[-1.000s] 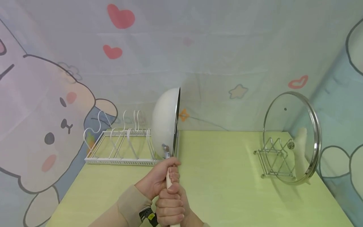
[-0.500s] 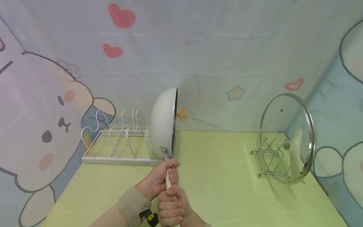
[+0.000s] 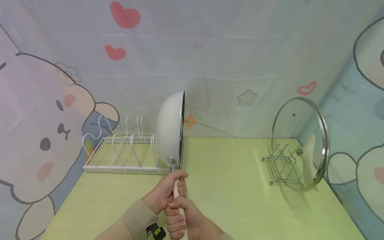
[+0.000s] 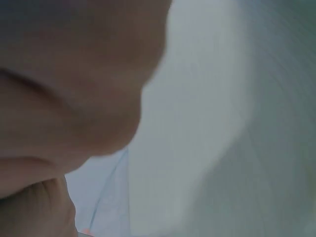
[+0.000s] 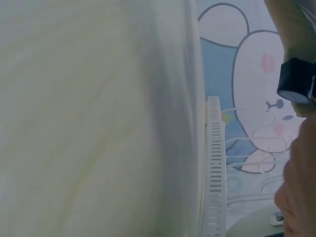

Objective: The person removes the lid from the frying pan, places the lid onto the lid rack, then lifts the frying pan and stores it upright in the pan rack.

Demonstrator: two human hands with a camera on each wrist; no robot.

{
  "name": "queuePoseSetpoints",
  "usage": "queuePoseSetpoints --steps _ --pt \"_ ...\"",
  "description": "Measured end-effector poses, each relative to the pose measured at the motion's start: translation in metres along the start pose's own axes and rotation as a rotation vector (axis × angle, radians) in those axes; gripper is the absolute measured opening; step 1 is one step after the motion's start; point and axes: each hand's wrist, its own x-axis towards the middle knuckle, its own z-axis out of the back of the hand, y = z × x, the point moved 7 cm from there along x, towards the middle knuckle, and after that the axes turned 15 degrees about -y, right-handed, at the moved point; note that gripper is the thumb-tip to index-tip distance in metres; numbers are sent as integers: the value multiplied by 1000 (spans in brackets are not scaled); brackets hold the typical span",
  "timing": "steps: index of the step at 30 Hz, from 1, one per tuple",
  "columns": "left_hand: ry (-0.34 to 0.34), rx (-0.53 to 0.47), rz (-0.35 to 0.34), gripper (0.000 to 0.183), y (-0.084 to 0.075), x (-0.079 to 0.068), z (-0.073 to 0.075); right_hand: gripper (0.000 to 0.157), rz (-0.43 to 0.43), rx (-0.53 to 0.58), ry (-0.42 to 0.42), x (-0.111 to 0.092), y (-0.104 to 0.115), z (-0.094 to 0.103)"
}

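Note:
A white wok (image 3: 169, 130) with a dark inside stands on its edge, its opening to the right, at the right end of a white wire rack (image 3: 126, 170). Its lower edge overlaps the rack in the head view. The pale handle (image 3: 176, 191) points back toward the person. My left hand (image 3: 163, 191) grips it near the metal joint, thumb along the top. Just below, my right hand (image 3: 189, 218) wraps its fingers round the same handle. In the left wrist view, the left hand (image 4: 74, 98) fills the left side, close up and blurred. The right wrist view shows the rack (image 5: 215, 168) sideways.
At the right, a glass lid (image 3: 324, 143) with a metal rim and pale handle stands upright in a small metal wire stand (image 3: 279, 166). Both racks rest on a light green table (image 3: 228, 186). A printed cloth (image 3: 222, 60) hangs behind.
The head view has drifted slightly, so everything sits further left. The wok keeps its place at the rack, while both hands and the handle's near end have shifted a little right relative to it.

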Motion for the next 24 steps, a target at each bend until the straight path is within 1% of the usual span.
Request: queuePoseSetpoints --steps 4,6,8,13,17,24 --pt "-26 24 -12 35 2 2 3 37 -29 -66 -184 0 -1 11" --pt "-34 36 -18 36 3 3 5 36 -47 -82 -240 0 -2 15" --pt "-41 45 -22 36 4 4 5 36 -66 -82 -269 0 -3 18" --pt "-40 47 -24 35 4 5 4 36 -73 -94 -293 0 -2 19" --pt "-35 48 -31 34 3 4 4 35 -69 -80 -291 0 -2 20" --pt "-40 39 -20 33 4 4 4 34 -67 -46 -286 0 -3 19"
